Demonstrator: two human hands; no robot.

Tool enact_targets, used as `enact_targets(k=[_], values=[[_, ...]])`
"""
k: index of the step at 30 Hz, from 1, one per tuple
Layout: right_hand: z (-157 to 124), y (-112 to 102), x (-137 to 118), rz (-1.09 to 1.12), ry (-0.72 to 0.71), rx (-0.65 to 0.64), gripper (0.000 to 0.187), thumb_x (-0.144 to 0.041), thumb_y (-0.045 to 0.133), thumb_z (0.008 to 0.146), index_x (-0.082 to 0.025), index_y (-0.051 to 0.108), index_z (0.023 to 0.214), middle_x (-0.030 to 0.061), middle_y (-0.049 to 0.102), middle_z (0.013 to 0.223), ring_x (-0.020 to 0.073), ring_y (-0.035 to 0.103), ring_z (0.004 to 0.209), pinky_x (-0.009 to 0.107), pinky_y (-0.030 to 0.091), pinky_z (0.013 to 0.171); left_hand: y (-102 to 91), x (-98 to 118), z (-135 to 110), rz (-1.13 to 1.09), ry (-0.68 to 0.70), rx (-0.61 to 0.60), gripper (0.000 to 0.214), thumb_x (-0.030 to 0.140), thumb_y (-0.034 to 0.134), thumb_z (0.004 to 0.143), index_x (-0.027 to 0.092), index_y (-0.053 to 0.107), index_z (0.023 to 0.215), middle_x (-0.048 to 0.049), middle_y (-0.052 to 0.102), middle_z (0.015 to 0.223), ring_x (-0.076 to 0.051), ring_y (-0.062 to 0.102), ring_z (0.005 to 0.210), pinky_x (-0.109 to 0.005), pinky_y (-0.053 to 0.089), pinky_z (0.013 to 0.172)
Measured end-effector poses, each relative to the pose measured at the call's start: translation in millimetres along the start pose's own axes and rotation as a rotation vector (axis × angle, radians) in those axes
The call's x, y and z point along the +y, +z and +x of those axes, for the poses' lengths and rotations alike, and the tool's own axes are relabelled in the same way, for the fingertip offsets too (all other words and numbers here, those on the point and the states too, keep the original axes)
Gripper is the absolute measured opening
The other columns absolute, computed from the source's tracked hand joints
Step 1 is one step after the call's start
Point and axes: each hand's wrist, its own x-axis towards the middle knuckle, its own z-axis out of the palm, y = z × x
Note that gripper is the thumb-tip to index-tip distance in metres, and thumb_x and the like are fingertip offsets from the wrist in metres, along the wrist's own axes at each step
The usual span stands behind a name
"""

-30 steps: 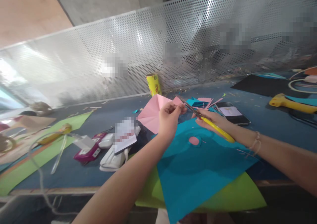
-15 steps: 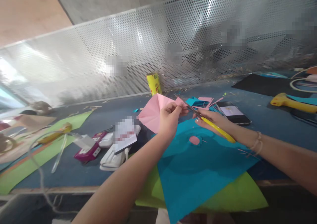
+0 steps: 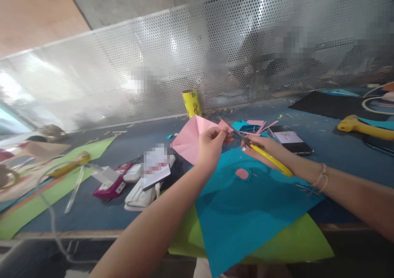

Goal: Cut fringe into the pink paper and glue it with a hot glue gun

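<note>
My left hand [image 3: 212,144] pinches a creased sheet of pink paper [image 3: 188,140], which fans out to the left of the fingers. In my right hand [image 3: 260,146] is a pair of scissors [image 3: 271,159] with yellow handles. Their blades point up and left and lie at the pink paper's right edge, close to my left fingertips. Below both hands a large blue paper [image 3: 246,212] lies over a green paper [image 3: 295,239]. A small pink paper disc [image 3: 241,174] rests on the blue sheet.
Blue and pink scraps [image 3: 254,126] lie behind my right hand, beside a phone [image 3: 291,138]. A yellow can-like roll [image 3: 191,103] stands against the perforated metal panel [image 3: 172,56]. Left are a purple power strip [image 3: 113,183] and a yellow glue gun [image 3: 69,166]; another yellow-handled tool [image 3: 366,128] lies right.
The scissor blades have shifted slightly up and left along the pink paper's edge. My left hand and the pink paper stay almost in place.
</note>
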Motion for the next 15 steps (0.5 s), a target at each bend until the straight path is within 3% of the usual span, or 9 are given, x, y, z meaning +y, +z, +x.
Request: enact_targets(k=[9, 15], values=[[-1.4, -1.0, -7.6, 0.025, 0.037, -0.006, 0.025, -0.043, 0.05, 0.079, -0.019, 0.055, 0.086, 0.0012, 0.058, 0.069, 0.0128, 0.053, 0.059, 0.025, 0.042, 0.054, -2.0, -3.1, 2.1, -0.045, -0.032, -0.034, 0.026, 0.038, 0.066, 0.066, 0.014, 0.057, 0.064, -0.0034, 0.064, 0.062, -0.01, 0.059, 0.053, -0.028, 0.052, 0.062], [-1.2, 3.2, -7.2, 0.11, -0.013, 0.033, 0.026, -0.044, 0.048, 0.08, -0.019, 0.052, 0.086, 0.0029, 0.057, 0.075, 0.0127, 0.052, 0.061, 0.025, 0.042, 0.054, -1.0, -2.8, 1.8, -0.08, -0.018, -0.028, 0.026, 0.037, 0.066, 0.066, 0.014, 0.055, 0.062, -0.003, 0.063, 0.063, -0.01, 0.06, 0.056, -0.028, 0.052, 0.064]])
